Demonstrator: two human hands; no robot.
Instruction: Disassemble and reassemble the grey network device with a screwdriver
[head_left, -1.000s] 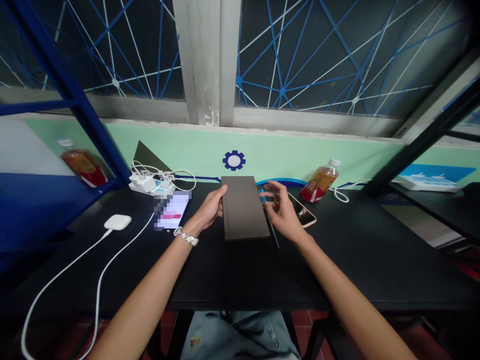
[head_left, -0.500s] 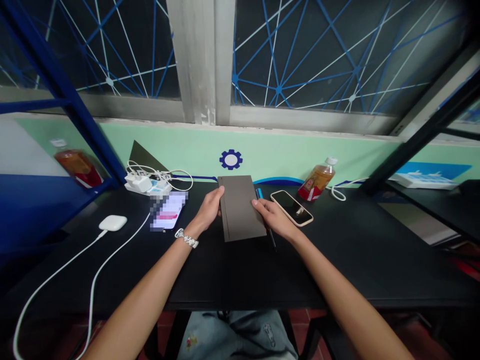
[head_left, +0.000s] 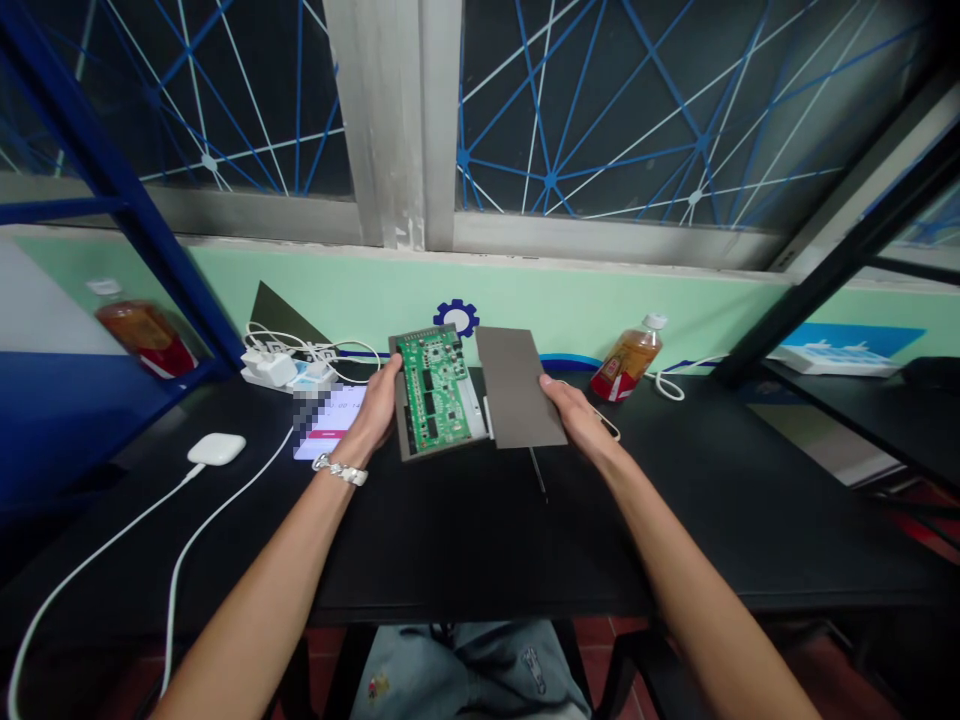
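My left hand (head_left: pixel 377 405) grips the left edge of a grey casing half (head_left: pixel 405 440), inside which a green circuit board (head_left: pixel 435 390) faces up. On the right, my right hand (head_left: pixel 577 408) holds a flat grey cover (head_left: pixel 521 385) by its right edge, with the plain side showing. A gap separates the upper parts of the two pieces; a white strip shows between them lower down. Under the cover, the dark shaft of a thin tool (head_left: pixel 538 475) sticks out over the black table.
A lit phone (head_left: pixel 326 425) lies left of my left hand, near a white power strip (head_left: pixel 289 370) and a white case (head_left: pixel 216 449) on a cable. A drink bottle (head_left: pixel 630 357) stands back right. My right hand mostly covers another phone (head_left: pixel 611 425).
The grey case has come apart into two pieces. My left hand has moved left with the board half, and my right hand slightly right with the cover. The green board now shows.
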